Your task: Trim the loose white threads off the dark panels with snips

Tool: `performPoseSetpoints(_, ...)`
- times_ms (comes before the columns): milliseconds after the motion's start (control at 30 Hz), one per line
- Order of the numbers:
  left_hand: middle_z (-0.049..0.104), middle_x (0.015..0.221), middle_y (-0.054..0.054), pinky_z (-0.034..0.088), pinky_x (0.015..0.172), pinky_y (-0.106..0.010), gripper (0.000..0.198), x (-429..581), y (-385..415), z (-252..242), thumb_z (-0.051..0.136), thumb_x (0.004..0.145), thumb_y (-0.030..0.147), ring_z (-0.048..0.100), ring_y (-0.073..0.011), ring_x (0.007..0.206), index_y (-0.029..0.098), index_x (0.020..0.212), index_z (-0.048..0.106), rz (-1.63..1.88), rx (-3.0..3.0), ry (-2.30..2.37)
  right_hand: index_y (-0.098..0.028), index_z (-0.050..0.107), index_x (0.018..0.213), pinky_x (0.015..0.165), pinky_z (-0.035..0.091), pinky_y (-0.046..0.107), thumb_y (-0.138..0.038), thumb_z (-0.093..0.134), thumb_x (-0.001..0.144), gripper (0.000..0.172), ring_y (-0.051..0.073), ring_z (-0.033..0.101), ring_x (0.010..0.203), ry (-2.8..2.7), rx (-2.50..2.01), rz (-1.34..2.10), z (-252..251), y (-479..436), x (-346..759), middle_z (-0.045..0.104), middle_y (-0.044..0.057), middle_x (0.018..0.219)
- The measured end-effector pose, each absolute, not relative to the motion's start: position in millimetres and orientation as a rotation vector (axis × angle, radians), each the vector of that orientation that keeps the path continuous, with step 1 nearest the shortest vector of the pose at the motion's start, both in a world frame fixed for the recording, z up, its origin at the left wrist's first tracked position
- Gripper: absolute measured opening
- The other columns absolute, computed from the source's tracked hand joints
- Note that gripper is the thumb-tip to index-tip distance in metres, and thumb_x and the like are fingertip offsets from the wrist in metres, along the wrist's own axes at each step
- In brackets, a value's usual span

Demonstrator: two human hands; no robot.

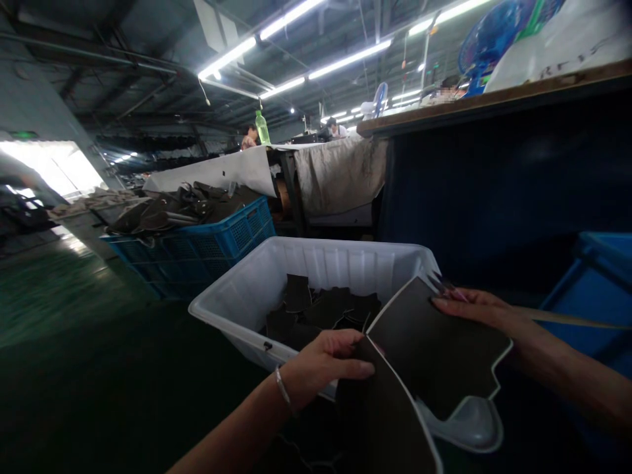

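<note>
My left hand (336,359), with a bracelet at the wrist, is closed, thumb and fingers pinching the edge of a dark sheet-like cut piece (390,415) with a pale edge. In my right hand (469,306) is a second dark cut piece (439,349) with a notched outline, tilted up and meeting the first near my left fingertips. A slim, pointed pair of snips (442,283), partly hidden, also sticks out from the right fingers. Below and beyond both hands stands a white plastic tub (232,289), with several dark cut pieces (328,308) lying inside.
A blue crate (247,230) heaped with dark pieces (182,207) stands at the left. Another blue container (592,276) is close on the right. A wooden-edged table (494,105) with dark cloth overhangs the right side. People sit far back; green floor (59,316) stretches left.
</note>
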State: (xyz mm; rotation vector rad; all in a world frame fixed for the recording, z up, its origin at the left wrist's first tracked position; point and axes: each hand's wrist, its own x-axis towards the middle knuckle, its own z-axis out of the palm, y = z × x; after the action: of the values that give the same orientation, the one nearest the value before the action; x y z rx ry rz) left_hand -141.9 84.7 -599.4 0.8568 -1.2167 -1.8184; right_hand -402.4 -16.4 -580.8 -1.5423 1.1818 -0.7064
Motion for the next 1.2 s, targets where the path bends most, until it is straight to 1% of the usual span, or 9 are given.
performPoseSetpoints(133, 0.064, 0.080, -0.002, 0.042, 0.069, -0.022, 0.032, -143.3, 84.2, -599.6, 0.070, 0.069, 0.024, 0.057, -0.0099, 0.068, 0.014, 0.099, 0.067, -1.815, 0.949, -1.110, -0.015, 0.063, 0.085, 0.059, 0.044, 0.032, -0.058, 0.055, 0.077, 0.044, 0.021, 0.060, 0.065, 1.370, -1.875, -0.520, -593.4, -23.1, -405.7, 0.064, 0.009, 0.075)
performPoseSetpoints(233, 0.065, 0.085, -0.003, 0.043, 0.070, -0.024, 0.035, -146.2, 81.7, -605.5, 0.070, 0.068, 0.023, 0.059, -0.0112, 0.071, 0.014, 0.102, 0.065, -1.786, 0.971, -1.052, -0.017, 0.063, 0.083, 0.064, 0.041, 0.033, -0.061, 0.045, 0.082, 0.048, 0.021, 0.056, 0.068, 1.507, -2.094, -0.645, -591.5, -21.7, -403.8, 0.061, 0.008, 0.076)
performPoseSetpoints(333, 0.065, 0.083, -0.004, 0.042, 0.068, -0.023, 0.035, -150.6, 79.3, -610.2, 0.072, 0.066, 0.022, 0.058, -0.0104, 0.068, 0.012, 0.099, 0.065, -1.784, 0.988, -1.065, -0.018, 0.063, 0.078, 0.062, 0.039, 0.030, -0.063, 0.027, 0.089, 0.058, 0.017, 0.052, 0.064, 1.285, -2.014, -0.670, -591.1, -4.9, -388.2, 0.056, 0.006, 0.070)
performPoseSetpoints(467, 0.065, 0.085, -0.005, 0.043, 0.068, -0.023, 0.037, -155.1, 79.8, -609.7, 0.072, 0.065, 0.019, 0.060, -0.0123, 0.072, 0.013, 0.101, 0.062, -1.794, 0.896, -1.137, -0.016, 0.059, 0.069, 0.048, 0.025, 0.024, -0.065, 0.024, 0.090, 0.064, 0.011, 0.032, 0.048, 0.980, -1.804, -0.420, -601.6, 21.3, -362.1, 0.036, -0.001, 0.052)
performPoseSetpoints(600, 0.067, 0.092, -0.009, 0.045, 0.077, -0.028, 0.041, -155.9, 82.0, -609.8, 0.069, 0.069, 0.018, 0.063, -0.0171, 0.082, 0.012, 0.109, 0.059, -1.809, 0.807, -1.175, -0.014, 0.057, 0.066, 0.047, 0.020, 0.023, -0.066, 0.027, 0.089, 0.064, 0.009, 0.030, 0.050, 0.914, -1.723, -0.376, -608.7, 28.9, -355.1, 0.038, 0.000, 0.056)
performPoseSetpoints(767, 0.067, 0.088, -0.009, 0.044, 0.071, -0.024, 0.037, -156.8, 79.9, -618.8, 0.070, 0.066, 0.018, 0.061, -0.0137, 0.075, 0.009, 0.101, 0.061, -1.779, 0.875, -1.160, -0.017, 0.054, 0.066, 0.042, 0.015, 0.023, -0.068, 0.025, 0.087, 0.063, 0.009, 0.023, 0.043, 0.942, -1.655, -0.354, -603.7, 34.1, -355.7, 0.027, -0.003, 0.048)
performPoseSetpoints(900, 0.066, 0.082, -0.006, 0.044, 0.071, -0.026, 0.040, -158.8, 77.2, -623.6, 0.073, 0.062, 0.017, 0.061, -0.0149, 0.074, 0.011, 0.099, 0.060, -1.781, 0.904, -1.165, -0.016, 0.056, 0.063, 0.042, 0.023, 0.022, -0.067, 0.026, 0.088, 0.064, 0.009, 0.030, 0.047, 0.924, -1.740, -0.322, -610.3, 40.6, -354.7, 0.039, 0.001, 0.054)
performPoseSetpoints(1067, 0.064, 0.082, -0.004, 0.043, 0.070, -0.026, 0.043, -159.8, 76.4, -624.2, 0.075, 0.059, 0.015, 0.059, -0.0144, 0.074, 0.011, 0.098, 0.058, -1.780, 0.941, -1.159, -0.019, 0.067, 0.085, 0.050, 0.037, 0.023, -0.058, 0.035, 0.090, 0.050, 0.014, 0.049, 0.060, 0.911, -1.818, -0.394, -624.7, 43.3, -356.8, 0.058, 0.007, 0.074)
performPoseSetpoints(1200, 0.061, 0.082, -0.003, 0.043, 0.071, -0.027, 0.045, -161.1, 74.8, -626.3, 0.076, 0.056, 0.012, 0.059, -0.0159, 0.077, 0.011, 0.097, 0.057, -1.766, 0.952, -1.198, -0.018, 0.067, 0.092, 0.062, 0.045, 0.027, -0.054, 0.039, 0.090, 0.045, 0.018, 0.056, 0.072, 0.898, -1.900, -0.434, -630.1, 42.8, -356.9, 0.063, 0.008, 0.084)
